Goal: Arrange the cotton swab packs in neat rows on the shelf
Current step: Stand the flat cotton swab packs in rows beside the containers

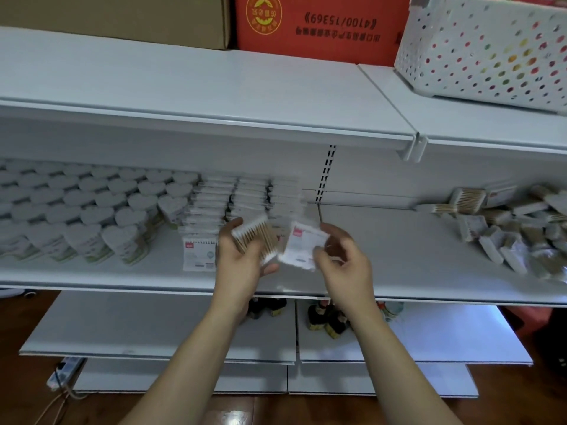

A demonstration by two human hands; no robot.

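My left hand (242, 265) grips a cotton swab pack (254, 237) whose wooden sticks and white tips face up. My right hand (346, 259) pinches a second pack (302, 246) with its white label side showing. Both are held above the front of the middle shelf (399, 250). Behind them, several packs stand in neat rows (242, 200), and one labelled pack (199, 253) stands at the front of the left row. A loose heap of swab packs (509, 225) lies on the shelf at the right.
Heart-shaped white containers (92, 210) fill the shelf's left part. Above, the top shelf (214, 96) carries a brown carton, a red carton (322, 26) and a dotted white basket (484, 50). Small dark bottles (325, 317) stand on the lower shelf. A power strip (64, 372) lies on the floor.
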